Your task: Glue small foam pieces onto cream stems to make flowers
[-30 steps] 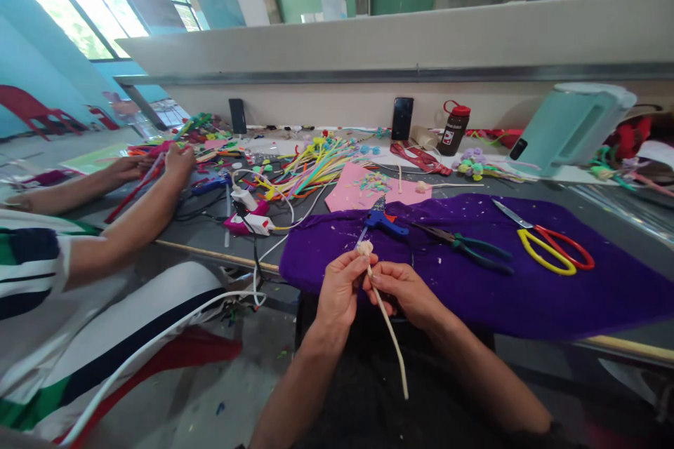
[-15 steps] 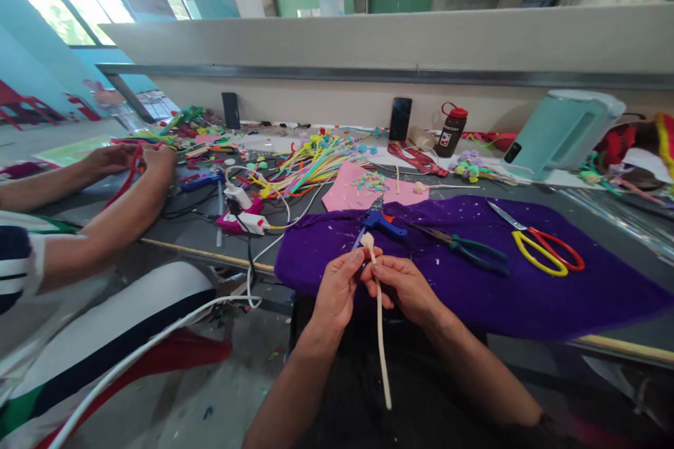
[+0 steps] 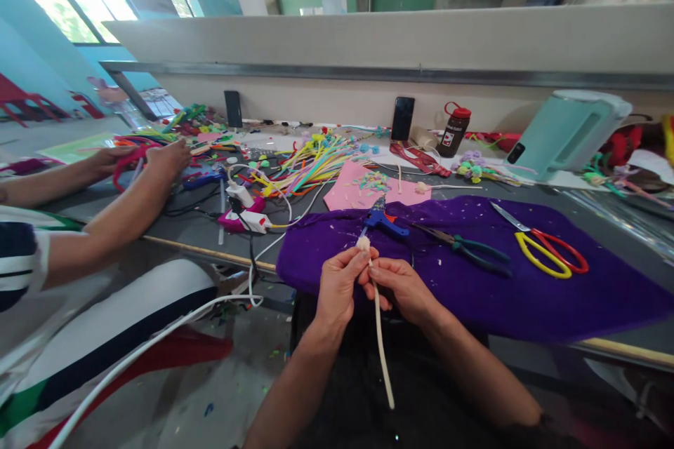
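Note:
A cream pipe cleaner with a small bud-like head is pinched between my two hands, its long stem hanging down toward my lap. My left hand grips it just below the head, thumb against fingers. Close beside it, my right hand pinches the upper stem. Just beyond my fingers a blue glue gun lies on the purple cloth. To the right on that cloth are green-handled pliers and scissors with yellow and red handles.
Behind the cloth lies a pink sheet with small scraps. Colourful pipe cleaners, a power strip, a phone, a bottle and a mint-green box stand or lie around. At left, a co-worker's hands handle pink-red material.
The cream head has tipped slightly left and lower in my fingers. The co-worker's right-side hand has moved a little to the right.

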`<move>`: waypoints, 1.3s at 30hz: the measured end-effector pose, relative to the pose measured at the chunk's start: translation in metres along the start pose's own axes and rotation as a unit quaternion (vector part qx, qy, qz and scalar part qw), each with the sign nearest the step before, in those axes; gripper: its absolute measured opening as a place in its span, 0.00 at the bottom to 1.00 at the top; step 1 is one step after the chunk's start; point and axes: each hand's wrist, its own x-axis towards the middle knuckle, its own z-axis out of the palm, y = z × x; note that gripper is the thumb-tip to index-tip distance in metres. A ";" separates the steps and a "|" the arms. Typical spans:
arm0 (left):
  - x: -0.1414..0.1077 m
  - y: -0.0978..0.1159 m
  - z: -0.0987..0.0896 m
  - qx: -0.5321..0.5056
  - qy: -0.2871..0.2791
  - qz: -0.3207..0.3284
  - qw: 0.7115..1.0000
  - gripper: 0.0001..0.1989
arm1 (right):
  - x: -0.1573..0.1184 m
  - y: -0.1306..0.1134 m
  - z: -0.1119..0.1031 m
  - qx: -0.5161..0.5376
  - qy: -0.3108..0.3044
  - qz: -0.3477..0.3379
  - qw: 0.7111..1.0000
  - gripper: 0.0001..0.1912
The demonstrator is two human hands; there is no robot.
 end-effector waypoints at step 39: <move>-0.002 0.017 -0.017 0.065 0.038 0.023 0.997 0.07 | -0.076 -0.087 -0.166 -0.836 0.111 -0.023 0.537 0.23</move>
